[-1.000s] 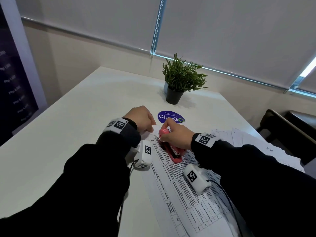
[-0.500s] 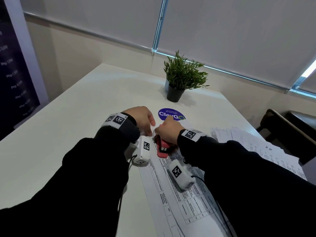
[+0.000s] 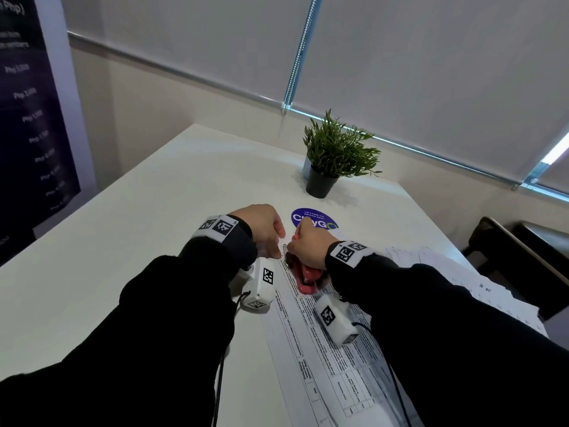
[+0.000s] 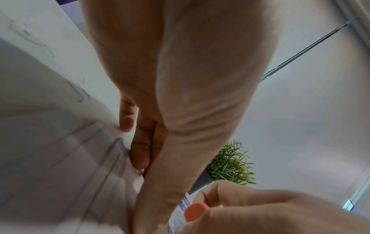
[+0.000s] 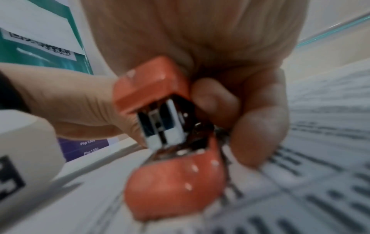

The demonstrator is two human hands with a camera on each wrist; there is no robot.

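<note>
On the white table [image 3: 123,241], the left hand [image 3: 261,229] sets its bent fingers [image 4: 140,152] and thumb close together on the far left corner of the printed sheets [image 3: 323,365]; whether they pinch the paper or only press it I cannot tell. Just beside it, the right hand [image 3: 308,248] wraps tightly around the red stapler [image 3: 304,278], which sits on that same corner, near the table's middle. Beyond lie a blue sticker [image 3: 317,215] and a potted plant [image 3: 335,152] near the far edge. Loose papers [image 3: 431,260] spread along the right edge.
</note>
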